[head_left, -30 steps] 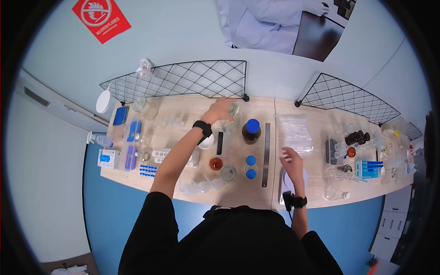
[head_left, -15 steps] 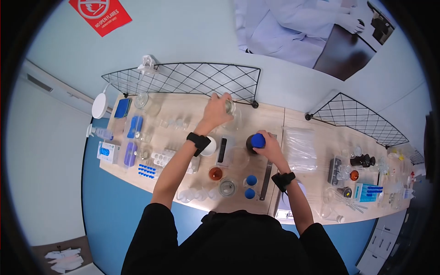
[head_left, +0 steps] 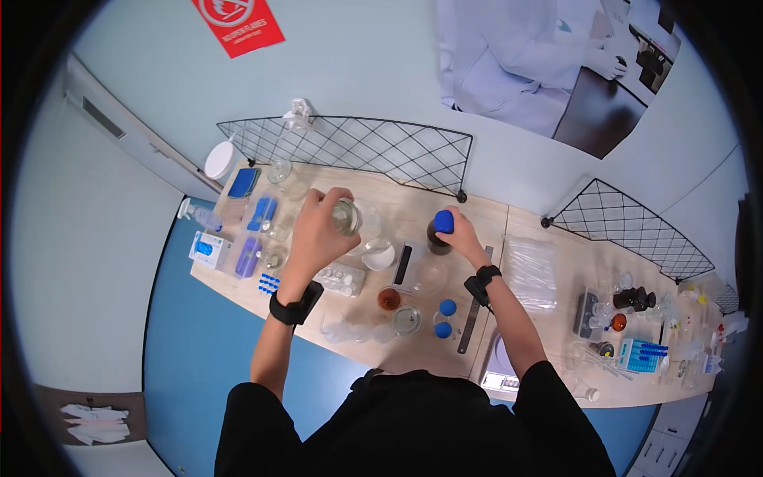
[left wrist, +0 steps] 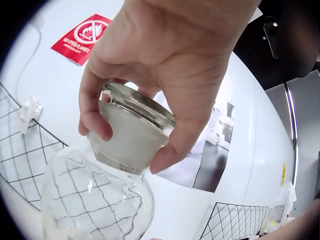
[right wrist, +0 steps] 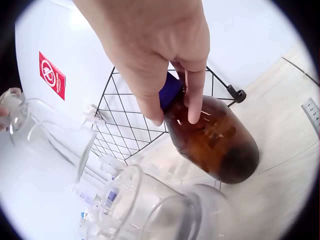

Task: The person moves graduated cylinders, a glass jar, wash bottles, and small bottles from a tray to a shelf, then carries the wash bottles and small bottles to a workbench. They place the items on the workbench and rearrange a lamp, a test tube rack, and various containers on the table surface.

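My left hand (head_left: 318, 238) grips a clear glass bottle (left wrist: 95, 200) at its frosted neck, fingers and thumb curled round just under the wide glass top. The bottle hangs tilted over the left half of the table, seen at the left of the right wrist view. My right hand (head_left: 467, 242) holds an amber bottle (right wrist: 215, 140) from above, thumb and fingers around its blue cap (head_left: 443, 222) and neck. That bottle's base is at the tabletop. Between the hands stand clear glass vessels, large at the bottom of the right wrist view.
Near the front edge are an amber beaker (head_left: 389, 299), a glass dish (head_left: 407, 320) and two blue-topped items (head_left: 445, 318). A steel ruler (head_left: 477, 306) and a scale (head_left: 501, 370) lie right of them. Black wire grids (head_left: 373, 151) line the back.
My right hand went from hovering over the scale to gripping the amber bottle's cap. My left hand closed round the glass bottle at the back and moved it left and nearer to me.
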The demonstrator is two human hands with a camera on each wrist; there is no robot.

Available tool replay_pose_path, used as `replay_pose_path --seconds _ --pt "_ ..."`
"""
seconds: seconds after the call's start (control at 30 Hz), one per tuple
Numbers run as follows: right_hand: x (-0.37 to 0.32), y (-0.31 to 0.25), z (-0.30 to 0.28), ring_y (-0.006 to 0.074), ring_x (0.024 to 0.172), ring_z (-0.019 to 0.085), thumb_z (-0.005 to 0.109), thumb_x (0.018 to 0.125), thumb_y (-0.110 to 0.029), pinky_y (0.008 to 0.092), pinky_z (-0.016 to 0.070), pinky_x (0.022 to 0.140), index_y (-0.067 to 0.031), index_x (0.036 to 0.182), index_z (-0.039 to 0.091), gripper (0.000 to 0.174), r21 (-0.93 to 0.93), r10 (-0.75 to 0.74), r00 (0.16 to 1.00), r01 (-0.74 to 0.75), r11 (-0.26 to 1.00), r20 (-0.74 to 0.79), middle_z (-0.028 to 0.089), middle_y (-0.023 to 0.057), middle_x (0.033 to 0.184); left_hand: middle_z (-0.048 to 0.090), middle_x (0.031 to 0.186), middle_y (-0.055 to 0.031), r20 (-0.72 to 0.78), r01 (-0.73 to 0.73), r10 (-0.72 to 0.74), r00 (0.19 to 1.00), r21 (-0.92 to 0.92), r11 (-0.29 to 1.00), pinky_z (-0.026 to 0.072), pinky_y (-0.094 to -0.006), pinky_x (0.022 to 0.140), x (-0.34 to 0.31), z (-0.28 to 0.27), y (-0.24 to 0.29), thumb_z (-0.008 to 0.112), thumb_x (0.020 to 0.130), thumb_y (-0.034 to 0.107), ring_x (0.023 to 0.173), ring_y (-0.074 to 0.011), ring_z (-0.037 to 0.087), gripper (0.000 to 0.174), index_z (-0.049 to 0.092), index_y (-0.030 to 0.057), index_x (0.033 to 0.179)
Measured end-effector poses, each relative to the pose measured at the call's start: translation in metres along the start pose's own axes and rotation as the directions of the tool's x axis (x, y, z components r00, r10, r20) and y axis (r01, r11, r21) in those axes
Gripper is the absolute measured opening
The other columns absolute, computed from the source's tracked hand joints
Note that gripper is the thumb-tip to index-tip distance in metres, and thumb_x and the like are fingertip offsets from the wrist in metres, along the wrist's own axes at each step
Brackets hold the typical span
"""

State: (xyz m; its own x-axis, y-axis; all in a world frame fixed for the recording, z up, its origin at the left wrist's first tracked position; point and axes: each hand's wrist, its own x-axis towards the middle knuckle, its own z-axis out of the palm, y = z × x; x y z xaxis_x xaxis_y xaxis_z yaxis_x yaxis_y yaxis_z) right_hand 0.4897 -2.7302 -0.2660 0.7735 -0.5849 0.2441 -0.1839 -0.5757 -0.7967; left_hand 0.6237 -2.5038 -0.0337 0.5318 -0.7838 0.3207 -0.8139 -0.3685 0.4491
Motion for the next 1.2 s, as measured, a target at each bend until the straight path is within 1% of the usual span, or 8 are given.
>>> replay_pose_path --seconds 0.1,0.2,0.33,0.47,0.63,0.7,0.87,1.2 --pt "-0.013 -0.008 -0.007 0.0355 0.084 0.055 0.07 0.064 -0.025 0.0395 0.0442 0.071 -0.0034 0.104 0.042 0.053 -0.031 0.077 0.993 -0.079 0.996 -0.084 0.055 0.0215 0.091 0.045 0.084 -0.0123 -0.046 0.023 -0.024 0.999 -0.017 1.0 0.0431 -0.035 0.064 -0.025 -0.032 0.006 0.067 0.049 0.009 0.075 -0.0296 0.05 0.048 0.053 0.0146 0.095" --pt "-0.035 -0.032 -0.025 0.0304 0.064 0.059 0.063 0.069 -0.046 0.0357 0.0469 0.057 0.0047 0.103 0.046 0.064 -0.133 0.387 0.907 -0.369 0.92 0.167 0.057 0.0182 0.064 0.045 0.083 -0.0115 -0.096 0.053 -0.056 0.994 -0.038 0.998 0.0427 -0.0344 0.063 -0.046 -0.052 0.004 0.067 0.05 0.009 0.074 -0.029 0.05 0.047 0.053 0.014 0.094" --pt "-0.058 -0.04 -0.015 0.0155 0.039 0.053 0.059 0.073 -0.036 0.0249 0.041 0.035 0.0028 0.099 0.052 0.047 -0.132 0.367 0.831 -0.344 0.929 0.418 0.055 0.0128 0.054 0.045 0.082 -0.0102 -0.138 0.066 -0.073 0.988 -0.051 0.996 0.0426 -0.034 0.064 -0.071 -0.07 0.007 0.067 0.05 0.009 0.073 -0.0279 0.05 0.045 0.054 0.0132 0.093" --pt "-0.058 -0.01 0.001 0.0146 0.041 0.053 0.052 0.08 -0.026 0.0256 0.0426 0.036 0.0 0.104 0.052 0.035 0.044 0.405 0.757 -0.495 0.868 0.513 0.056 0.0104 0.055 0.046 0.082 -0.0097 -0.183 0.047 -0.054 0.982 -0.041 0.998 0.0427 -0.0333 0.064 -0.099 -0.083 0.011 0.067 0.05 0.008 0.074 -0.0267 0.051 0.045 0.054 0.0127 0.092" --pt "-0.064 0.008 -0.016 0.0149 0.038 0.053 0.044 0.083 -0.017 0.0257 0.0409 0.033 0.001 0.095 0.058 0.026 0.024 0.47 0.835 -0.497 0.868 0.287 0.055 0.0108 0.051 0.048 0.083 -0.0081 -0.204 0.159 -0.171 0.964 -0.075 0.984 0.0419 -0.0301 0.067 -0.141 -0.109 0.03 0.065 0.049 0.008 0.074 -0.0246 0.052 0.043 0.054 0.0089 0.091" --pt "-0.073 0.0 -0.039 0.0161 0.038 0.053 0.041 0.083 -0.016 0.0273 0.04 0.033 0.001 0.07 0.054 0.025 0.054 0.45 0.872 -0.467 0.882 0.19 0.054 0.0119 0.05 0.048 0.082 -0.0078 -0.232 0.161 -0.169 0.958 -0.051 0.986 0.0416 -0.0293 0.067 -0.159 -0.115 0.039 0.065 0.049 0.007 0.074 -0.0236 0.051 0.043 0.054 0.0081 0.091" --pt "-0.1 0.012 -0.094 0.0138 0.036 0.049 0.044 0.082 -0.014 0.0258 0.0372 0.031 0.0004 0.096 0.057 0.024 0.141 0.46 0.887 -0.46 0.877 0.031 0.053 0.0104 0.049 0.047 0.081 -0.0077 -0.312 0.222 -0.225 0.923 -0.043 0.974 0.0418 -0.0293 0.065 -0.207 -0.116 0.066 0.065 0.048 0.005 0.072 -0.0227 0.05 0.043 0.054 0.0082 0.089" --pt "-0.205 -0.067 -0.212 0.0111 0.036 0.044 0.042 0.081 -0.012 0.0242 0.0365 0.036 -0.0009 0.102 0.057 0.028 0.0 0.336 0.941 -0.336 0.942 -0.046 0.049 0.0045 0.05 0.046 0.08 -0.0067 -0.407 0.539 -0.526 0.747 -0.094 0.837 0.0397 -0.0281 0.064 -0.32 -0.087 0.112 0.065 0.048 0.006 0.07 -0.0213 0.048 0.042 0.052 0.0058 0.088"
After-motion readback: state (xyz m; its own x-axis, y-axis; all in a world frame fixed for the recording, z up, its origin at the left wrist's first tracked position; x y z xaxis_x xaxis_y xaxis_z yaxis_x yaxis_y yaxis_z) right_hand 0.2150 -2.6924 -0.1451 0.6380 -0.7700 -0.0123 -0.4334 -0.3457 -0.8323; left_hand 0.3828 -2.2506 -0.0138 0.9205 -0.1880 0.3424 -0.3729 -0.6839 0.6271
